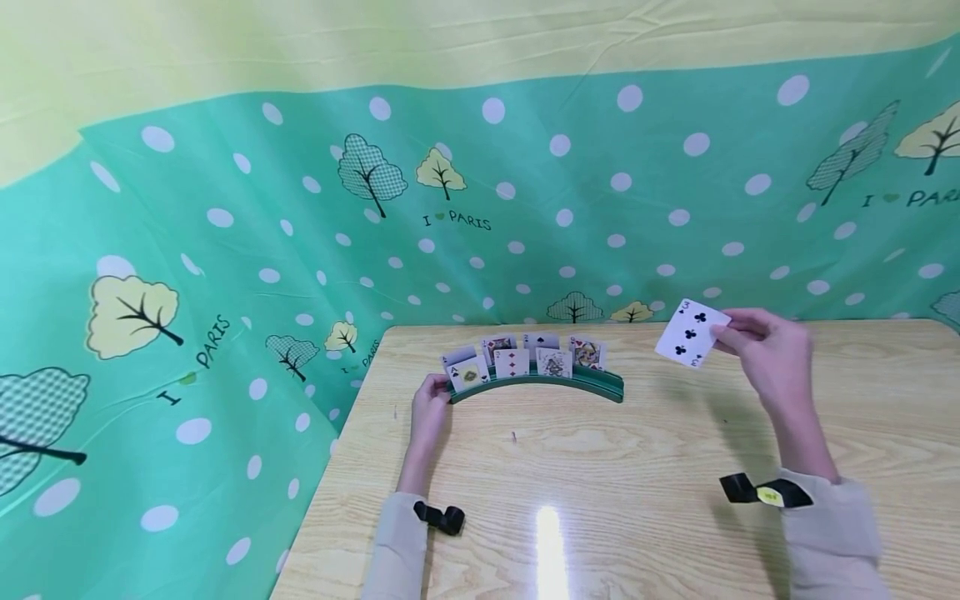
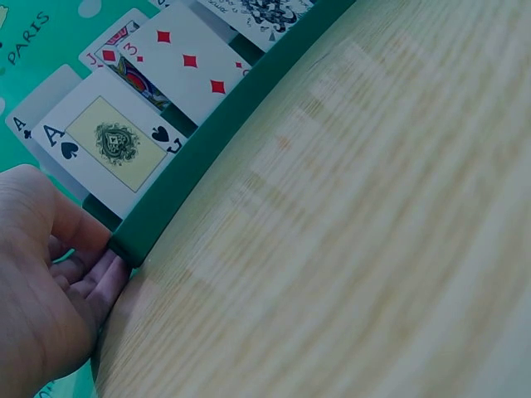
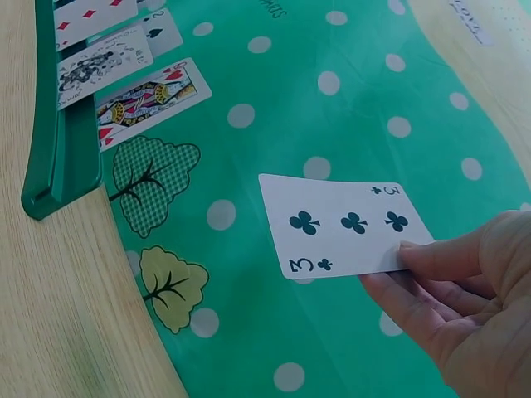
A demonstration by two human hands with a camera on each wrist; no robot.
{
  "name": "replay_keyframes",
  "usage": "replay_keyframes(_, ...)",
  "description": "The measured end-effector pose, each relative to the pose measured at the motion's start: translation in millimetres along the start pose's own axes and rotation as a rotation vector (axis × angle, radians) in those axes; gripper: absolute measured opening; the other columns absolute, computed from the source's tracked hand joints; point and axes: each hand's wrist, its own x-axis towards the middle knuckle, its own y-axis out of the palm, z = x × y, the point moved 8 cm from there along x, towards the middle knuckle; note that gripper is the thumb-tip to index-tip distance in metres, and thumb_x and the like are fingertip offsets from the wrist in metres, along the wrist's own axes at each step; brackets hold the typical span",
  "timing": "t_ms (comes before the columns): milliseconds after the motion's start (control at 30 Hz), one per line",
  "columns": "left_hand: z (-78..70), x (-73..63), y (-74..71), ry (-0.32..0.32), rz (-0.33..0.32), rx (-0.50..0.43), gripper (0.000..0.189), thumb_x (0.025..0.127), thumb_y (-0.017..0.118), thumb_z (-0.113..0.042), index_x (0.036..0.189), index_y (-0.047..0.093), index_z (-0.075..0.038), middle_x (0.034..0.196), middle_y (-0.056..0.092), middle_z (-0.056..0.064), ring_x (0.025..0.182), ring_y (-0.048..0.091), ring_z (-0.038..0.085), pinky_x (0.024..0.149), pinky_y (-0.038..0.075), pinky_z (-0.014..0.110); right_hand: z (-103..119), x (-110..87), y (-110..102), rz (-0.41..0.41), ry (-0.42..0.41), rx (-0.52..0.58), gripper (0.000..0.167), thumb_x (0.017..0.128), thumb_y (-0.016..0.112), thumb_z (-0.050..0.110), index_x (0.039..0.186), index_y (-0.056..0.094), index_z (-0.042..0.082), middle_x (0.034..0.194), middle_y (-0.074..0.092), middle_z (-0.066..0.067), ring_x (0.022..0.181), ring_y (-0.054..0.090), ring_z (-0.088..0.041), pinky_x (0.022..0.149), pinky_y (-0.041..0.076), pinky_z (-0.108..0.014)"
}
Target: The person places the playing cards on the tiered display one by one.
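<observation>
A curved green card holder (image 1: 600,385) stands on the table with playing cards in two rows. Its front row shows the ace of spades (image 2: 112,145), the three of diamonds (image 2: 178,70) and a joker (image 3: 104,66). Behind them are another ace (image 2: 33,116), a jack of diamonds (image 2: 104,41), a two of spades (image 3: 164,33) and a queen of hearts (image 3: 158,104), partly covered. At the holder's left end, my left hand (image 1: 429,408) grips the tip with curled fingers. My right hand (image 1: 772,358) pinches the three of clubs (image 3: 332,207) by one edge, raised right of the holder, apart from it.
The light wooden table (image 1: 570,467) reaches back to a green dotted curtain (image 1: 525,167) printed with trees, which also hangs along the left side. Black straps with small devices sit on both sleeves (image 1: 828,525).
</observation>
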Motion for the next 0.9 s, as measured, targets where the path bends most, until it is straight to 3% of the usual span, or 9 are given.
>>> replay_keyframes(133,0.3,1.1,0.1,-0.004,0.002,0.007,0.036,0.089,0.048,0.004,0.122,0.062,0.008,0.119,0.065,0.025,0.110,0.061,0.035,0.095,0.050,0.042,3.1,-0.8,3.9,0.000,-0.012,-0.025,0.035,0.096,0.071,0.003,0.126,0.064,-0.013,0.087,0.064,0.015,0.074,0.068,0.006,0.069,0.055,-0.014)
replay_keyframes(400,0.9,1.0,-0.2,-0.012,0.004,-0.009,0.037,0.090,0.048,0.005,0.124,0.062,0.008,0.120,0.064,0.025,0.111,0.061,0.035,0.097,0.049,0.045,5.8,-3.9,17.9,0.045,-0.021,-0.071,0.033,0.097,0.071,0.006,0.126,0.066,-0.010,0.105,0.067,-0.016,0.076,0.066,0.005,0.070,0.055,-0.015)
replay_keyframes(900,1.3,0.9,-0.3,-0.007,0.000,0.003,0.036,0.089,0.048,0.006,0.122,0.062,0.008,0.119,0.065,0.024,0.109,0.061,0.035,0.095,0.050,0.043,11.3,-9.0,40.4,0.081,-0.083,-0.057,0.030,0.094,0.073,0.004,0.119,0.068,-0.012,0.104,0.068,-0.027,0.078,0.067,-0.002,0.068,0.056,-0.015)
